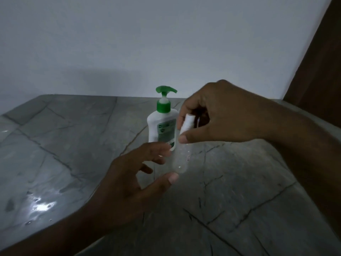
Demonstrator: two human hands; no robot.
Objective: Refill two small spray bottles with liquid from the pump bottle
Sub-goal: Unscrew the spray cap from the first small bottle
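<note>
A white pump bottle (161, 124) with a green pump head and green label stands upright on the grey marble counter (73, 145), near the back. In front of it a small clear spray bottle (181, 159) with a white cap is held up in the air. My right hand (221, 115) pinches its white cap from above with thumb and fingers. My left hand (136, 174) is just left of the bottle's body, fingers spread, thumb tip close under its base; I cannot tell whether it touches. Only one spray bottle is in sight.
A pale wall rises right behind the counter. A dark brown wooden panel (321, 67) stands at the far right. The counter's front edge runs diagonally at lower left, with a bright reflection (42, 206) on the surface.
</note>
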